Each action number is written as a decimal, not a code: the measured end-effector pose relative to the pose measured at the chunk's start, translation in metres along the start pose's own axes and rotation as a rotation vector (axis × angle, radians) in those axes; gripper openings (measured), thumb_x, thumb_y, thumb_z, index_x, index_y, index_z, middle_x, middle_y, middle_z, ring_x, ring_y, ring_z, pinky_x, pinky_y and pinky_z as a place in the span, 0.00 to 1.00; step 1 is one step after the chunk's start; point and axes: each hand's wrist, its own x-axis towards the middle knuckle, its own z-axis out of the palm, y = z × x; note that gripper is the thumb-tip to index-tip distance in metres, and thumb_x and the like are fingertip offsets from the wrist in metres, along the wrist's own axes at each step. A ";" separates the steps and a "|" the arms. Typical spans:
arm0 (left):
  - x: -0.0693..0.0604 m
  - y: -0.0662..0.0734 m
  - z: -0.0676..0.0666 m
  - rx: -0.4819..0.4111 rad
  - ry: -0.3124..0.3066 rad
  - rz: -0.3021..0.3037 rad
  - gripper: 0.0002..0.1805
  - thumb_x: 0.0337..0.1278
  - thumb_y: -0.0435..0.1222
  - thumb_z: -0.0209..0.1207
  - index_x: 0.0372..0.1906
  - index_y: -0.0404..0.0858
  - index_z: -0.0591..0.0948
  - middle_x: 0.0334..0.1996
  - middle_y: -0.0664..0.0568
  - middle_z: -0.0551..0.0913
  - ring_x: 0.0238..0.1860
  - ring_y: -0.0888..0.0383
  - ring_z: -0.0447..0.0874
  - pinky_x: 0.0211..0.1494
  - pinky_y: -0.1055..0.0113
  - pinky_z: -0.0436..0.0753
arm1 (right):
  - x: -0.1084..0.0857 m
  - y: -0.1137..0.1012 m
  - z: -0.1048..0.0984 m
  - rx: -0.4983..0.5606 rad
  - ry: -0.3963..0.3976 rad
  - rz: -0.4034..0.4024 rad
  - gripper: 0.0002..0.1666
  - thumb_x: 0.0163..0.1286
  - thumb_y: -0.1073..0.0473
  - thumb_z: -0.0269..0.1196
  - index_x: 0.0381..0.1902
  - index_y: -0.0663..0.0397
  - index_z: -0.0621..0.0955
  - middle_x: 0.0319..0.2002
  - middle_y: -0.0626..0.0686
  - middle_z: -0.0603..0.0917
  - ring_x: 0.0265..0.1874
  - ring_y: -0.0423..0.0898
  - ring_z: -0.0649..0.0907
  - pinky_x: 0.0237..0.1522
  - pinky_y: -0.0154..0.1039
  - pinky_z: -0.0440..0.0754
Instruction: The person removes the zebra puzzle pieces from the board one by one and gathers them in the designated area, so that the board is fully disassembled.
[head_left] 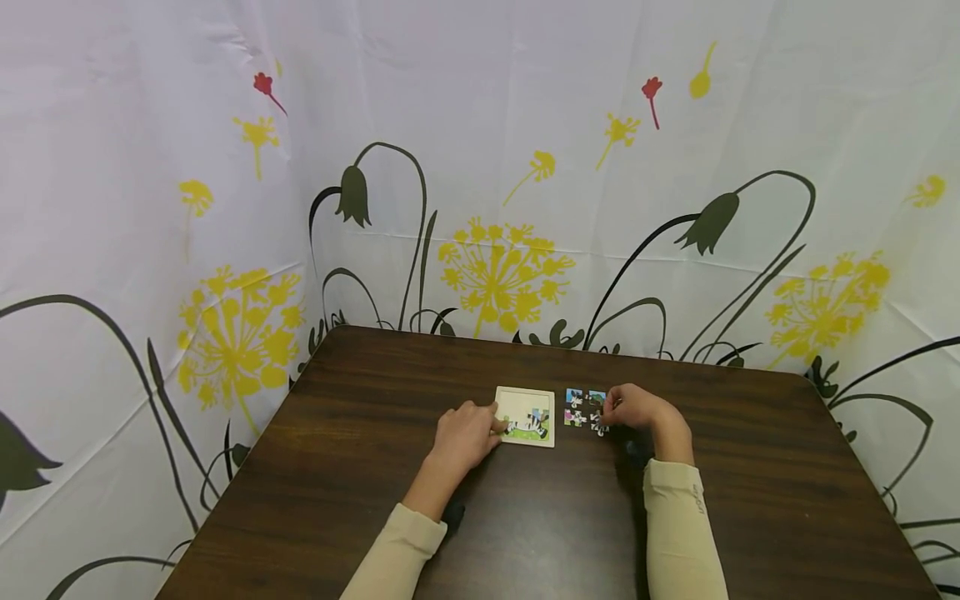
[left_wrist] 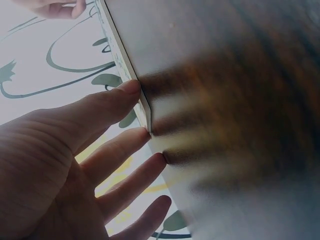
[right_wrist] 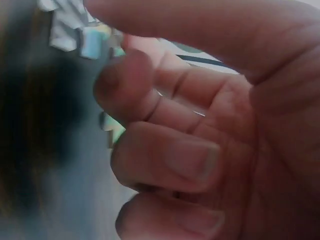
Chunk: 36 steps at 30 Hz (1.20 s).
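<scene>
A square wooden puzzle tray [head_left: 525,390] lies on the table, its picture partly filled with green and black-and-white pieces. My left hand [head_left: 465,435] touches the tray's left side; in the left wrist view the thumb and straight forefinger meet the tray's edge [left_wrist: 125,61]. Just right of the tray are several loose puzzle pieces [head_left: 574,397]. My right hand [head_left: 633,407] bends its fingers beside a black-and-white puzzle piece [head_left: 599,425]. In the right wrist view, blurred pieces [right_wrist: 91,44] show beyond the curled fingers [right_wrist: 160,155]; whether one is pinched is unclear.
The dark brown wooden table [head_left: 360,417] spreads around the tray and pieces. White curtains [head_left: 480,167] printed with yellow and dark flowers hang behind and beside it. Both forearms lie over the table's near part.
</scene>
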 end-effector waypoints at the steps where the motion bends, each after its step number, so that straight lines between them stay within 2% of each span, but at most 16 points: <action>1: 0.000 0.000 0.000 0.001 0.000 0.000 0.14 0.64 0.43 0.75 0.54 0.56 0.94 0.71 0.53 0.84 0.63 0.47 0.86 0.63 0.43 0.85 | 0.000 0.000 0.001 -0.001 -0.013 0.014 0.12 0.69 0.64 0.71 0.29 0.57 0.79 0.30 0.48 0.77 0.28 0.44 0.73 0.34 0.38 0.71; 9: 0.002 0.000 0.001 0.013 0.010 0.010 0.15 0.64 0.43 0.75 0.55 0.56 0.94 0.70 0.53 0.84 0.62 0.47 0.86 0.62 0.43 0.85 | -0.001 0.002 0.003 -0.013 0.009 0.068 0.13 0.71 0.62 0.71 0.29 0.55 0.78 0.29 0.48 0.76 0.28 0.44 0.73 0.33 0.38 0.71; 17: 0.002 0.000 0.001 0.010 0.010 0.010 0.16 0.64 0.44 0.75 0.56 0.57 0.93 0.71 0.53 0.83 0.60 0.46 0.86 0.60 0.44 0.86 | -0.002 -0.009 0.001 -0.053 0.084 0.019 0.09 0.73 0.62 0.67 0.35 0.59 0.78 0.31 0.51 0.77 0.29 0.45 0.75 0.34 0.39 0.73; 21: 0.000 0.000 0.001 0.013 0.013 0.008 0.16 0.63 0.43 0.75 0.56 0.57 0.93 0.71 0.53 0.83 0.59 0.46 0.86 0.59 0.44 0.86 | 0.009 -0.027 0.015 -0.095 0.097 -0.024 0.08 0.74 0.61 0.67 0.39 0.59 0.80 0.35 0.54 0.81 0.30 0.46 0.76 0.35 0.40 0.75; 24: 0.000 0.001 0.000 0.011 0.016 0.007 0.16 0.63 0.43 0.75 0.55 0.56 0.93 0.71 0.53 0.83 0.59 0.46 0.86 0.58 0.44 0.86 | 0.019 -0.045 0.030 -0.106 0.075 -0.049 0.07 0.75 0.60 0.68 0.44 0.57 0.81 0.37 0.54 0.82 0.30 0.46 0.78 0.35 0.41 0.76; 28: 0.000 0.001 0.000 0.005 0.004 0.010 0.16 0.64 0.43 0.75 0.55 0.56 0.93 0.71 0.53 0.83 0.59 0.46 0.86 0.59 0.44 0.86 | 0.032 -0.065 0.053 -0.126 0.036 -0.055 0.12 0.76 0.57 0.69 0.52 0.54 0.82 0.36 0.53 0.82 0.31 0.46 0.78 0.35 0.42 0.76; 31: 0.000 0.000 0.000 0.004 -0.009 0.008 0.16 0.64 0.43 0.75 0.56 0.57 0.93 0.71 0.53 0.84 0.59 0.46 0.86 0.59 0.44 0.85 | 0.038 -0.072 0.065 -0.148 0.015 -0.043 0.14 0.75 0.57 0.70 0.54 0.53 0.82 0.36 0.52 0.81 0.31 0.46 0.77 0.35 0.41 0.74; 36: 0.001 -0.001 -0.001 0.011 -0.007 0.012 0.16 0.64 0.43 0.75 0.56 0.57 0.93 0.71 0.53 0.84 0.61 0.46 0.86 0.61 0.43 0.85 | 0.043 -0.075 0.072 -0.148 0.014 -0.041 0.13 0.74 0.57 0.71 0.51 0.53 0.81 0.32 0.51 0.81 0.28 0.45 0.76 0.33 0.40 0.73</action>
